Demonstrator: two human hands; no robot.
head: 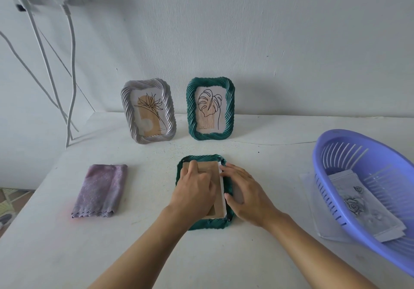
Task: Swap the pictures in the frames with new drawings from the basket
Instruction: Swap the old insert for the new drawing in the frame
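Note:
A dark green picture frame [208,224] lies face down on the white table [257,161] in front of me. Its brown backing board [211,172] faces up. My left hand [193,190] rests flat on the board, fingers pointing away from me. My right hand [243,191] lies over the frame's right rim, its fingertips at the board's top right corner and its thumb against the board's white edge. Behind stand a grey frame [147,114] with a flower drawing and a second green frame [210,109] with a leaf drawing. A purple basket [333,154] at the right holds grey rose drawings [356,203].
A folded purple cloth [99,190] lies to the left of the face-down frame. White cables [70,87] hang down the wall at the far left. A clear sheet [310,190] lies under the basket's left side. The table ends at the left, near the cloth.

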